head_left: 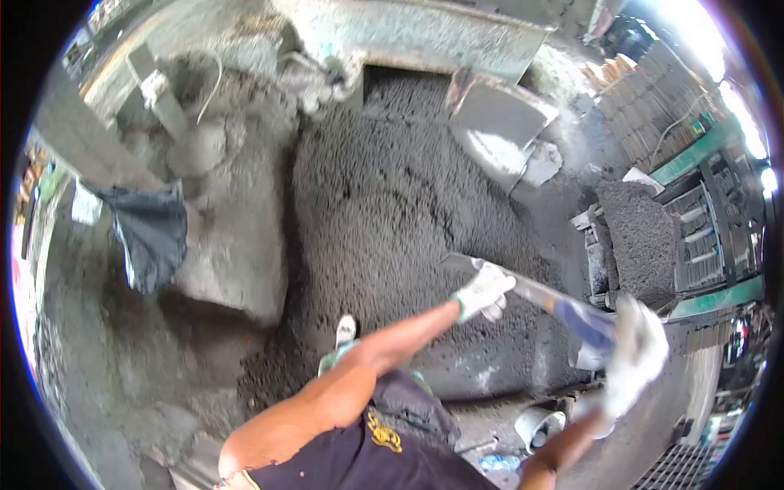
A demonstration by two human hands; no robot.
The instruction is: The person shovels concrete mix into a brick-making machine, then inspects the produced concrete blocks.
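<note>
Left hand (485,291), in a white glove, closed around the shovel shaft (523,286) near its lower end, fingers clamped on it; right hand (635,356), also gloved, wrapped over the blue upper grip (584,320), fingers shut on it, somewhat blurred; shovel held slanted above the near edge of the dark gravel heap (384,204), blade end pointing toward the heap; a foot in a light sandal (345,330) planted at the heap's near foot; a grey metal plate (496,122) leaning at the heap's far right side; a dark cloth (151,237) hanging left of the heap; a smaller dark mound (643,237) right of the heap.
</note>
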